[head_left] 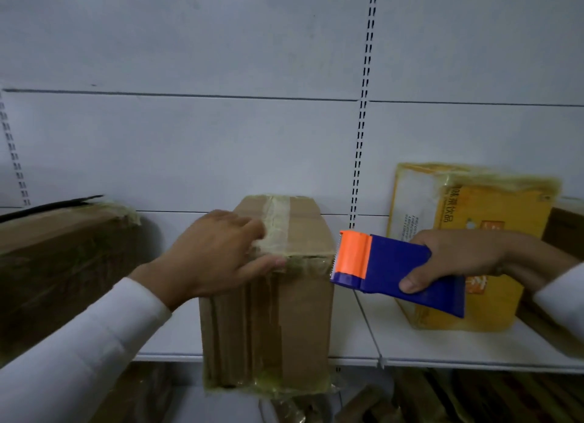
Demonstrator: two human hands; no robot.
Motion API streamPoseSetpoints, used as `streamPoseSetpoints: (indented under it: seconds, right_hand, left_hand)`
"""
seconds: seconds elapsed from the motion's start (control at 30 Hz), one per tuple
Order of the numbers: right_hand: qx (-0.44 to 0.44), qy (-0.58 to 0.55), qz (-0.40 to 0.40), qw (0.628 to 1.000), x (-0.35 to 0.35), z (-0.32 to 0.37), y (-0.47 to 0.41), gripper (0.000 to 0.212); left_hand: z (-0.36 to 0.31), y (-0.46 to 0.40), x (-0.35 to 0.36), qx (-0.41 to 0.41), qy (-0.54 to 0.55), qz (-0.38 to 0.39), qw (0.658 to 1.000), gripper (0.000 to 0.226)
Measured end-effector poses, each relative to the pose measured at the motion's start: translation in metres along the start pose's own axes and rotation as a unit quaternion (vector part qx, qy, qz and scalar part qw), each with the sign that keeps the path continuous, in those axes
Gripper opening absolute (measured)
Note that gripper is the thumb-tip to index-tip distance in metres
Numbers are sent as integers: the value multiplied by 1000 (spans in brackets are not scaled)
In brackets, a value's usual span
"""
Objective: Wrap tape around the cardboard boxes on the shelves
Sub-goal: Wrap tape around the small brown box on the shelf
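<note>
Cardboard, plain brown and already glossy with tape: the box (268, 296) stands upright at the front of the white shelf (410, 343), its lower edge overhanging the lip a little. My left hand (218, 255) lies flat over the top front corner, fingers fairly straight, pressing the tape (278, 230) down rather than gripping. My right hand (458, 258) is curled tight round the blue dispenser (395, 271), whose orange blade end sits just beside the box's right edge; I cannot tell whether a strip links them.

I judge the box light and fairly stiff, but the taped faces look slick, so a palm could slide. Holding at the corners or top edge, where the board is strongest, seems best to me; pushing mid-panel might dent it. With the overhang, a hard pull from the dispenser could tip it forward.

A yellow box (467, 233) leans behind my right hand.
</note>
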State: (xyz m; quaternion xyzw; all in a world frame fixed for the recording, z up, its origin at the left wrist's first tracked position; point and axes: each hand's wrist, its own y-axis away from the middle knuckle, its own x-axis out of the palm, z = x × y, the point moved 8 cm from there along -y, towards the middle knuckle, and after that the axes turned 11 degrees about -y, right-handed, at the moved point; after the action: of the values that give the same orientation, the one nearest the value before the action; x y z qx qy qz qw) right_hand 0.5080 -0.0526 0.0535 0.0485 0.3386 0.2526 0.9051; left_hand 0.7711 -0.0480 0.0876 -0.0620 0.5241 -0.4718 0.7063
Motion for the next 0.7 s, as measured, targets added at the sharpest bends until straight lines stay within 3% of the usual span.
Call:
streamPoseSetpoints:
  seconds: [0.07, 0.2, 0.3, 0.53, 0.7]
  right_hand:
    - [-10, -4, 6, 1000, 3, 3, -1, 41]
    - [-15, -13, 20, 1000, 7, 4, -1, 32]
    - [-16, -5, 29, 999, 7, -3, 3, 37]
    - [34, 30, 1, 999, -20, -21, 40, 40]
    - [67, 112, -74, 989, -8, -16, 27, 45]
  left_hand:
    - [-29, -21, -7, 39, -12, -30, 999, 64]
    - [-63, -33, 26, 107, 60, 50, 991, 63]
    - [-60, -30, 26, 103, 69, 9, 992, 60]
    - [-60, -29, 26, 110, 72, 14, 991, 57]
    - [-63, -37, 27, 72, 82, 34, 993, 55]
